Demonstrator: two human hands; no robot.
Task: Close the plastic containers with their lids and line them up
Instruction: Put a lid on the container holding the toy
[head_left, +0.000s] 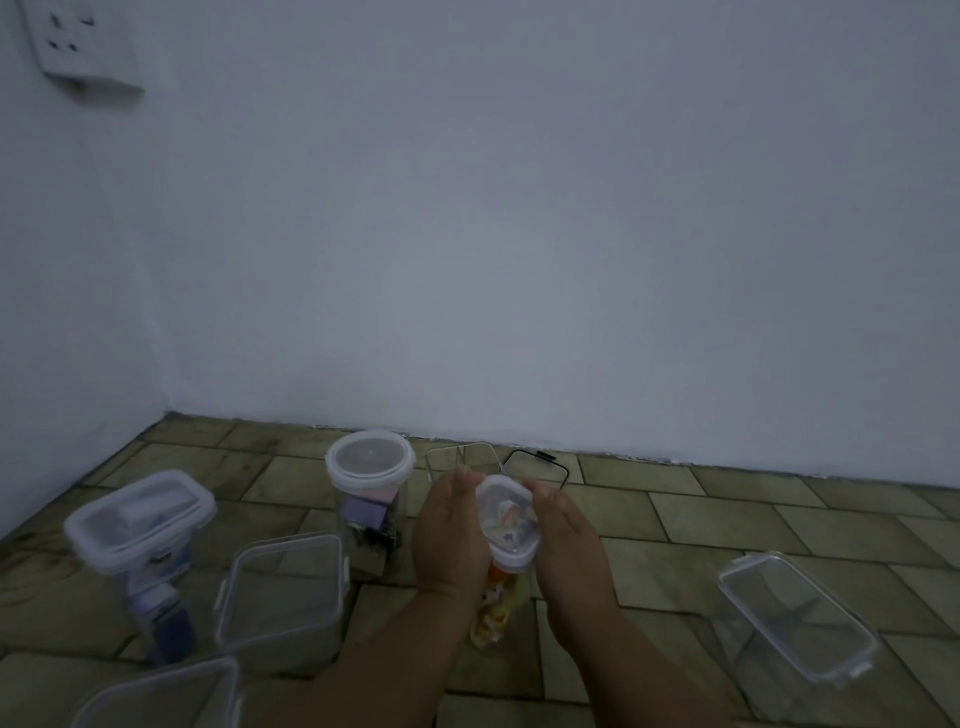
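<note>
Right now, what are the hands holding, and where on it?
Both hands, left hand and right hand, grip the small lidded container by opposite sides of its lid.

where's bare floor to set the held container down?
Both hands, left hand and right hand, grip the small lidded container. Freest: tiled floor between it and the right-hand clear container. Crowded on the left: round jar, open box, tall latched container.
</note>
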